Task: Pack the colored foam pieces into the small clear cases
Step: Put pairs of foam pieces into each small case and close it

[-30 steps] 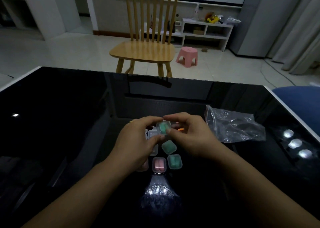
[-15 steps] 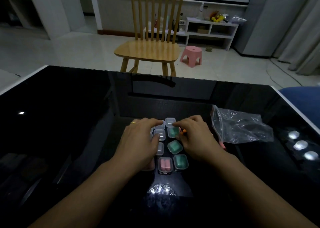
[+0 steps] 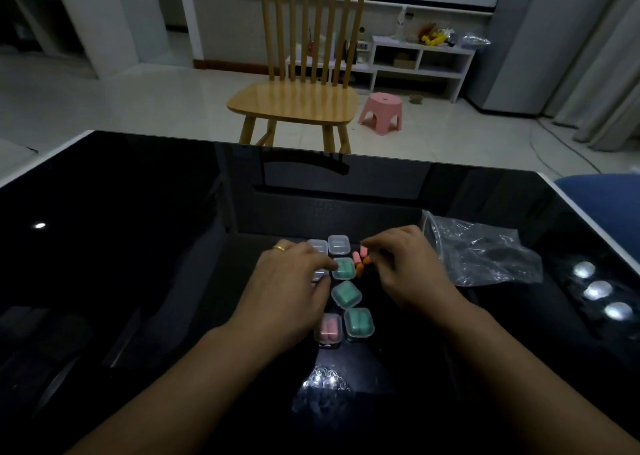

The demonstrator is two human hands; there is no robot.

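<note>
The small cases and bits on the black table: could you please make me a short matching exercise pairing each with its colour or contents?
Things:
1. Case nearest the camera, on the left
2. Case touched by the left hand
3. Farthest case
4. Loose pieces by the right hand

Descriptions:
A. appears unfilled
B. pink foam inside
C. orange and pink
D. green foam inside

Pairs: 1-B, 2-D, 3-A, 4-C

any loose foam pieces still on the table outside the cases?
Yes, a few loose orange and pink foam pieces lie on the black table, just right of the cases and by the right hand.

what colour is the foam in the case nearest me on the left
Pink, inside the small clear plastic case; seen in the head view.
</note>
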